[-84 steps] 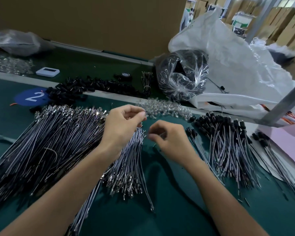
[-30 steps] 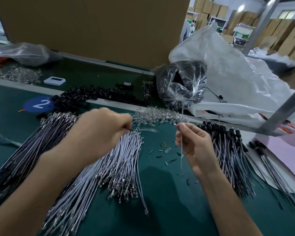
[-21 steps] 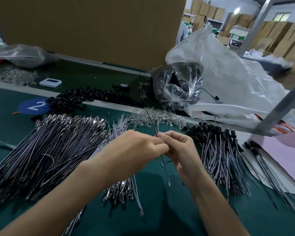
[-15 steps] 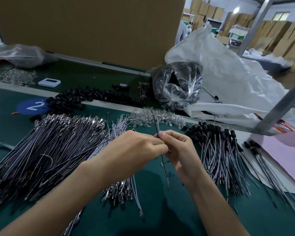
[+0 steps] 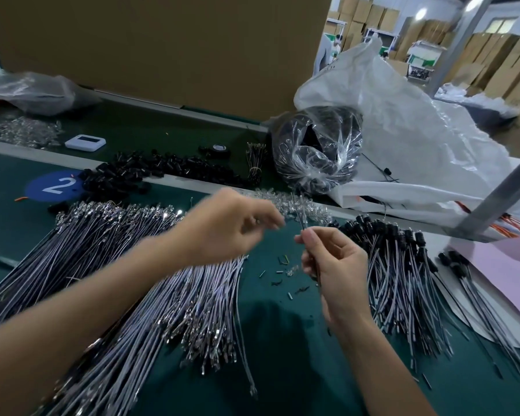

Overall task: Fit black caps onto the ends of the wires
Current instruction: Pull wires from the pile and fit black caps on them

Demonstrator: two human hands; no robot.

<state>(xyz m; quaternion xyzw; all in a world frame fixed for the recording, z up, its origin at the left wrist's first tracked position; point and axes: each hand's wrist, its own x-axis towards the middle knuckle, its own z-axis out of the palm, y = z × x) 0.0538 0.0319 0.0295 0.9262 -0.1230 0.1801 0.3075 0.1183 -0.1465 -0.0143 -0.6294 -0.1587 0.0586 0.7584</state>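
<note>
While our right hand (image 5: 333,265) pinches one thin wire (image 5: 297,210) between thumb and first finger, the wire points up and away from us, and its lower part runs down behind the palm. Our left hand (image 5: 228,226) hangs just beside the top of the wire and does not touch it. Its fingers are bent and blurry, so we cannot tell if they hold anything. The black caps (image 5: 150,169) lie in a long heap at the far side of the green table (image 5: 282,340), well apart from both hands. A big pile of bare wires (image 5: 102,250) lies under our left arm. A pile of capped wires (image 5: 403,265) lies to the right of our right hand. Small scraps (image 5: 285,271) sit on the table between the two piles. Past the hands are clear bits (image 5: 318,210) and a shiny bag (image 5: 315,148).
</note>
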